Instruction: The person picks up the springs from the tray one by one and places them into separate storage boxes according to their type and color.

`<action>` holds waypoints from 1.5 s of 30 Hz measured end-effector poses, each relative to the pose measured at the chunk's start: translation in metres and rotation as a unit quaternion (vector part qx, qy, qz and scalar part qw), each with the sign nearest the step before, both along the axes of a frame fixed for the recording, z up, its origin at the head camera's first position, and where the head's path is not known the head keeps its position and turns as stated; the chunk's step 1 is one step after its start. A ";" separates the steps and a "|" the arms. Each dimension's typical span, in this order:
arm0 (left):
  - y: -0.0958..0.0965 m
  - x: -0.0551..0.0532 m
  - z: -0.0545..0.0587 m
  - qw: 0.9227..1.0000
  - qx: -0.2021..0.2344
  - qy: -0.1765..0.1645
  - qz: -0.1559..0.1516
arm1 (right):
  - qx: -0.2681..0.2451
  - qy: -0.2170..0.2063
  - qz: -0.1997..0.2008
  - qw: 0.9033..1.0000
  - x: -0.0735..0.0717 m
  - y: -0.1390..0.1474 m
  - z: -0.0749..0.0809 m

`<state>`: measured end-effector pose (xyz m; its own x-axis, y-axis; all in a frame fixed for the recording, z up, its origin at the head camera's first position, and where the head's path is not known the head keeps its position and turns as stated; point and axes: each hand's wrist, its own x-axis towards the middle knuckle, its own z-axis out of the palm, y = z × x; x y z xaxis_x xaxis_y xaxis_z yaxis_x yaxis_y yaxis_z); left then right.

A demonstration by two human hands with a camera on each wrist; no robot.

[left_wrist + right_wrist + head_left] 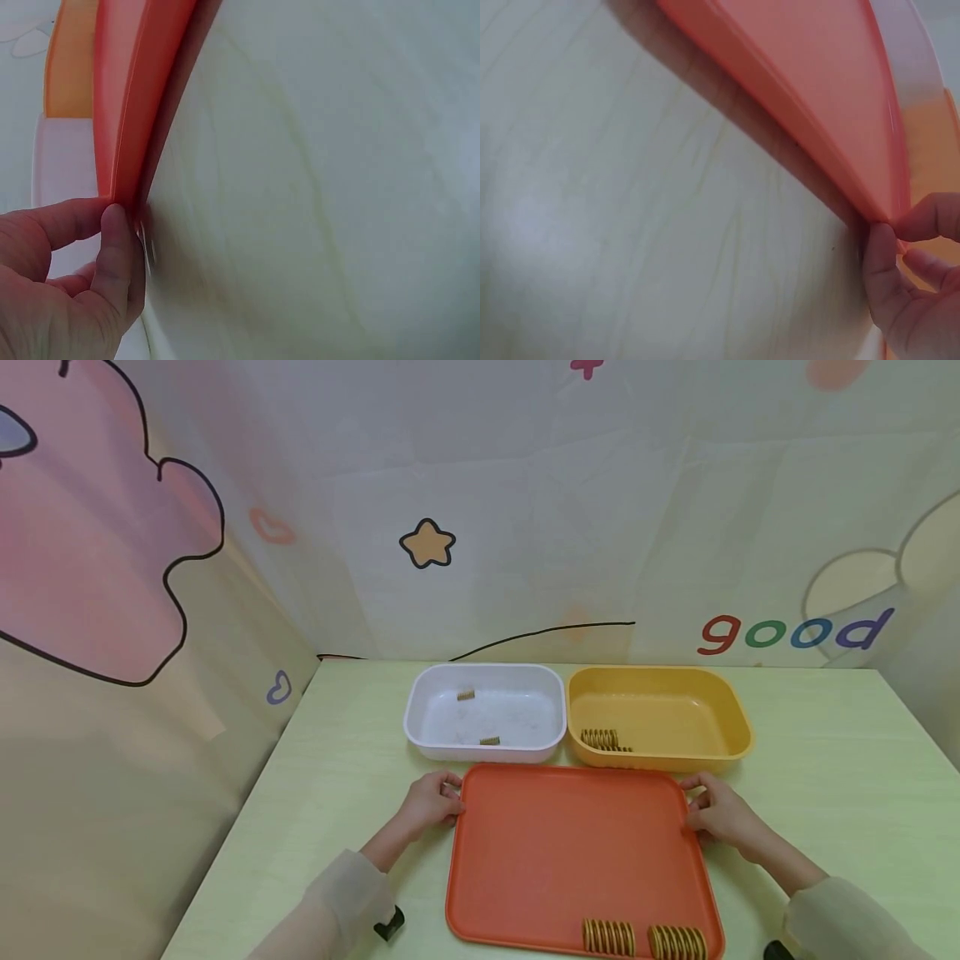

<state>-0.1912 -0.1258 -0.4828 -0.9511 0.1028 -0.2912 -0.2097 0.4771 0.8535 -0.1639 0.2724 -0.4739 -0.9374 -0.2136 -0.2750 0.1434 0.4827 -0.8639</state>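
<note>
An orange-red tray (pixel 570 852) takes up the front middle of the table in the head view. My left hand (pixel 431 802) pinches its far left corner; in the left wrist view that hand's thumb and fingers (pixel 114 247) meet on the rim. On the opposite side my right hand (pixel 720 814) pinches the far right corner, with its fingers (pixel 885 262) on the rim in the right wrist view. Two brass-coloured coil springs lie along the tray's near edge, one spring (pixel 609 937) left of the other spring (pixel 677 942).
Behind the tray stand a white bin (pixel 487 753) with two small springs (pixel 466 695) and a yellow bin (pixel 660 760) with larger springs (pixel 600 739) in its near left corner. The bins stand side by side. A printed cloth (pixel 525 527) hangs behind the pale table (pixel 825 752).
</note>
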 end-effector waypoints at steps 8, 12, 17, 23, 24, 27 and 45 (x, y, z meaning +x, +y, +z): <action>0.005 0.005 0.001 0.999 -0.011 0.032 0.005 | 0.001 0.003 0.011 1.000 0.002 0.004 0.000; 0.005 0.007 0.003 0.999 -0.020 0.045 0.002 | 0.003 -0.001 0.011 1.000 0.003 0.005 0.001; 0.005 0.006 0.003 0.999 -0.022 0.042 0.003 | 0.006 0.000 0.010 1.000 0.004 0.005 0.002; 0.005 0.004 0.000 0.999 -0.017 0.037 0.001 | -0.001 -0.014 0.015 1.000 0.003 0.006 0.004; 0.005 0.004 0.000 0.999 -0.017 0.037 0.001 | -0.001 -0.019 0.016 1.000 0.003 0.006 0.004; 0.005 0.003 -0.001 0.999 -0.019 0.040 0.000 | 0.001 -0.029 0.018 0.999 0.003 0.006 0.007; 0.004 0.003 -0.001 0.998 -0.021 0.051 -0.010 | 0.070 0.016 0.081 0.994 0.009 0.007 0.024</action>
<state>-0.1878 -0.1218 -0.4835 -0.9741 0.1113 -0.1966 -0.1126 0.5154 0.8495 -0.1547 0.2794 -0.4497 -0.9024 -0.3251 -0.2827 0.0268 0.6126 -0.7900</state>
